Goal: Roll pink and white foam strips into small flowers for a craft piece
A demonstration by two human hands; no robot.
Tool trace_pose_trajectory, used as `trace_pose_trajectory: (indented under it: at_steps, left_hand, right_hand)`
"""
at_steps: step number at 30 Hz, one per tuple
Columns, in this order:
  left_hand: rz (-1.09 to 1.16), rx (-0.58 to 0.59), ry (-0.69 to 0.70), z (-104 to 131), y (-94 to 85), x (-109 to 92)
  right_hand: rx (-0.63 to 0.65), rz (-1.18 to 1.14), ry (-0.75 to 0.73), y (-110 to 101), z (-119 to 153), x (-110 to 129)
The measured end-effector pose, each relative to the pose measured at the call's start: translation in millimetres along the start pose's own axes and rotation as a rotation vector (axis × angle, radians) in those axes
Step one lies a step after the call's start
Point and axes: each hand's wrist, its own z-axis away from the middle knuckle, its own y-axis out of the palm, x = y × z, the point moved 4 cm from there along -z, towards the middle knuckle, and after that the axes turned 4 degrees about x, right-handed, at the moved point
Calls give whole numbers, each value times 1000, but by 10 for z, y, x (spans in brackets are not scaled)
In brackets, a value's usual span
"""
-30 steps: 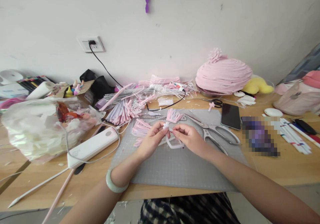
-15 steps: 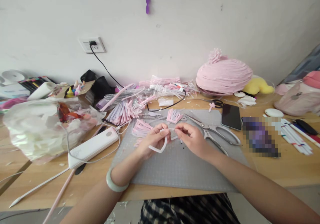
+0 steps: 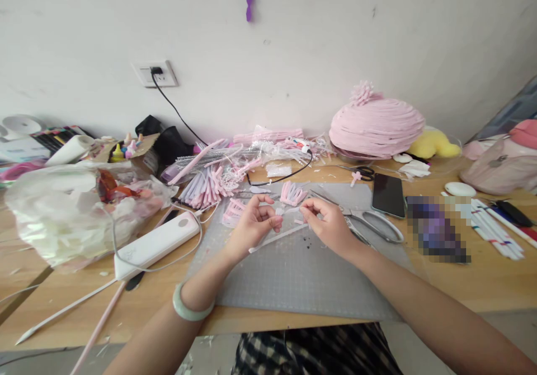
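My right hand (image 3: 326,222) pinches a white fuzzy pipe cleaner (image 3: 279,237) between thumb and fingertips. One length of it slants down to the left above the mat, and a pale end points toward my left hand (image 3: 259,223). That hand is half curled, thumb and index finger apart, with nothing visibly gripped. Beneath both lies a grey cutting mat (image 3: 293,285). Just beyond the hands sits a small pink and lilac pipe-cleaner piece (image 3: 292,194), and another pink bundle (image 3: 233,212) is partly behind my left hand. Large scissors (image 3: 373,222) lie partly behind my right hand.
A white power bank (image 3: 157,246) with a cable and a stuffed plastic bag (image 3: 54,218) are at left. Pipe-cleaner bundles (image 3: 205,188) line the back. A phone (image 3: 387,195), white markers (image 3: 495,229) and a big pink pipe-cleaner dome (image 3: 377,126) stand right.
My hands have moved apart. The left fingers have loosened from the pipe cleaner, whose bent loop now looks like a straighter slanting length on the right hand's side.
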Motion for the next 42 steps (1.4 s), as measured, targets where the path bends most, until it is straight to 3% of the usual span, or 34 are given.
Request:
trace_pose_trajectory:
  at_steps: [7,10,14,17,24,30,33,36,39,42]
  left_hand:
    - [66,42,36,6,-16,11]
    - [83,44,49,5,-38,25]
    - [112,76,10,-4,-25,85]
    - [92,100,-8,-11,4,123]
    - [54,167,-112,21,83,160]
    - [-43,159,-85,28,100,146]
    - [-123,80,-69,33,70,142]
    - [-119,21,-99,56,56,161]
    - [-63,7,-122,71,60,189]
    - [-23,41,-119,66,62,200]
  right_hand:
    - [8,-31,31,-15,-13,-12]
    - [110,-119,44,31,13,3]
    - [273,-329,183,147,37,-30]
    - [325,-378,219,206,37,-46]
    - [249,-117,97,161,38,-39]
    - [276,-187,100,233,52,-94]
    - [152,-104,61,185,52,-88]
    - [2,89,-103,94,73,31]
    - [83,272,-189,132,100,120]
    - [218,220,-88,213,99,73]
